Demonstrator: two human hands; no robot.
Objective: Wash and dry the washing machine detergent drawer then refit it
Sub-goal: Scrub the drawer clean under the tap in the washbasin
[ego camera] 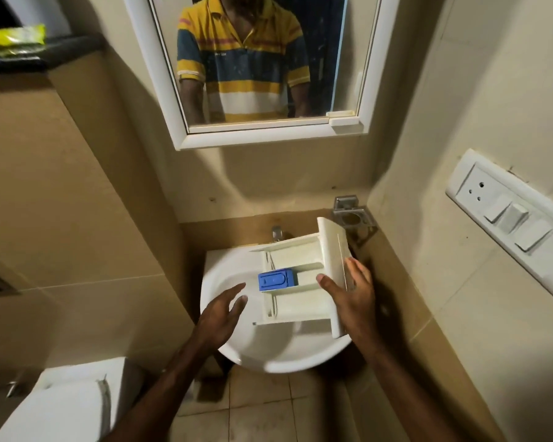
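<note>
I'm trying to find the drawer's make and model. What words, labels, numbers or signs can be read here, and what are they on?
None can be read.
Blue plastic insert in the white plastic detergent drawer: moulded marks, too small.
Striped shirt in the white-framed mirror: small chest print, blurred.
Yellow packet: blurred.

A single head-worn, wide-angle view looks forward and steeply down from close above the round white ceramic basin (237, 352), facing the wall; the white-framed mirror (179, 122) above the basin fills the upper frame.
</note>
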